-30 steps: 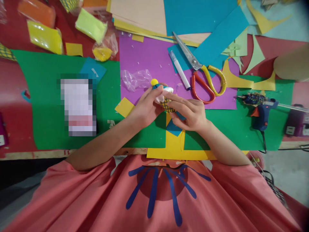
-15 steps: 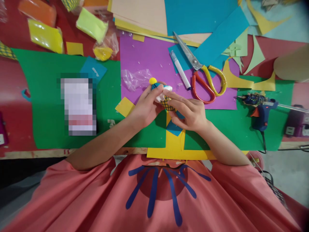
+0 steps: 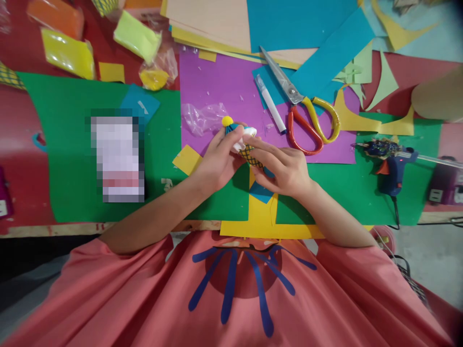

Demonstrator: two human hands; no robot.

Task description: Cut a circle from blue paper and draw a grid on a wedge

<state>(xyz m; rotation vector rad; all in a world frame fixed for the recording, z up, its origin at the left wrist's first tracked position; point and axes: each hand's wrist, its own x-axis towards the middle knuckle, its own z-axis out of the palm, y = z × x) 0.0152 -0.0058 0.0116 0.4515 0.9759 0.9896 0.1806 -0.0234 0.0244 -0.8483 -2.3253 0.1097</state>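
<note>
A small cone-shaped craft figure (image 3: pixel 249 154) has a black grid pattern on yellow, a white band, and a teal top tipped with a yellow ball (image 3: pixel 227 121). My left hand (image 3: pixel 220 161) is closed round its upper part, thumb across the teal and white. The fingertips of my right hand (image 3: pixel 284 168) press on the white band and the patterned side. Both hands are above the green sheet (image 3: pixel 217 207) and the lower edge of the purple sheet (image 3: pixel 224 77). The palm-side surface of the figure is hidden.
Scissors (image 3: pixel 292 94) and a white marker (image 3: pixel 270 104) lie just beyond my right hand. A glue gun (image 3: pixel 394 168) with a cord is at the right. A blurred-out phone-like object (image 3: pixel 117 159) lies left. Clay packets (image 3: pixel 68 53) and paper sheets (image 3: pixel 210 24) are at the back.
The figure has tilted slightly, its yellow ball shifting a little to the left. Both hands keep nearly the same place and hold.
</note>
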